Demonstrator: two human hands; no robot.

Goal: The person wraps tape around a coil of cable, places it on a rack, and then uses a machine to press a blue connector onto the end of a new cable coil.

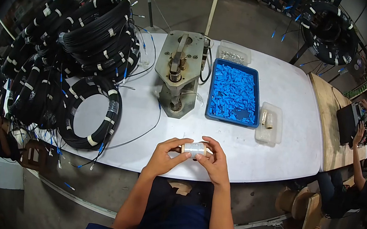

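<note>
Both my hands hold one small roll (pixel 194 150) just above the near edge of the white table. It has a pale, shiny wrap around its middle and tan ends. My left hand (pixel 168 155) closes on the left end, thumb on the near side. On the opposite end, my right hand (pixel 214 160) grips it with the thumb against the wrap and fingers behind. Beyond the hands stands a metal press (pixel 178 74) with a lever and spring. To its right lies a blue tray (pixel 208 113) full of small blue connector pieces.
Black cable coils (pixel 95 24) are piled at the left, with another coil (pixel 114 114) flat on the white table (pixel 290 110). Right of the tray, a clear container (pixel 269 136) holds small rolls; another clear box (pixel 247 52) stands behind. A person (pixel 366 152) works at far right.
</note>
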